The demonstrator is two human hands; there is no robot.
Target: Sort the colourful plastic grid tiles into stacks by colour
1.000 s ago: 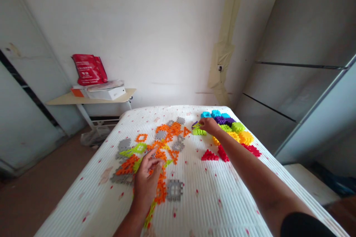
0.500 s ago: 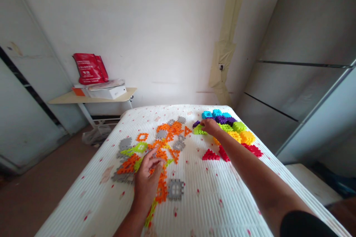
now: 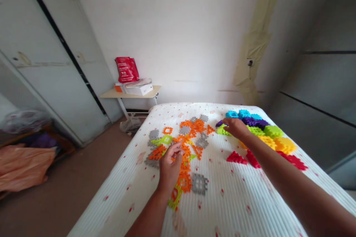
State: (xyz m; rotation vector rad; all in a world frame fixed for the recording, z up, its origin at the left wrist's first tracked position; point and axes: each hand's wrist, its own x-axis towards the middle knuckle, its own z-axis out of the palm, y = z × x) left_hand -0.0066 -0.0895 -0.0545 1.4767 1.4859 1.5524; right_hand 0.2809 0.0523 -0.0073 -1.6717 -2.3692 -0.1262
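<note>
My left hand (image 3: 170, 164) hovers over a spread of flat orange, grey and lime interlocking plastic pieces. Its fingers are loosely bent, the thumb stands apart, and nothing shows between them. An orange window-shaped piece (image 3: 184, 182) and a grey square piece (image 3: 199, 184) lie to its right. My right hand (image 3: 236, 127) reaches to the far right group, its fingers bent down and closed at a lime-green block (image 3: 222, 130). A purple piece (image 3: 219, 123) sits just behind that block. The palm side and part of the grip are hidden.
Built-up blocks stand in colour rows on the right: blue (image 3: 244, 113), purple (image 3: 251, 121), yellow (image 3: 285, 145) and red (image 3: 292, 160). All rest on a bed with a white ribbed cover (image 3: 236, 200). A side table (image 3: 108, 93) holds a red bag (image 3: 127, 69) and a white box (image 3: 140, 89).
The view has turned to the left, so everything sits further right in the picture. Both hands keep nearly the same places over the pieces; the right one stays at the lime-green block.
</note>
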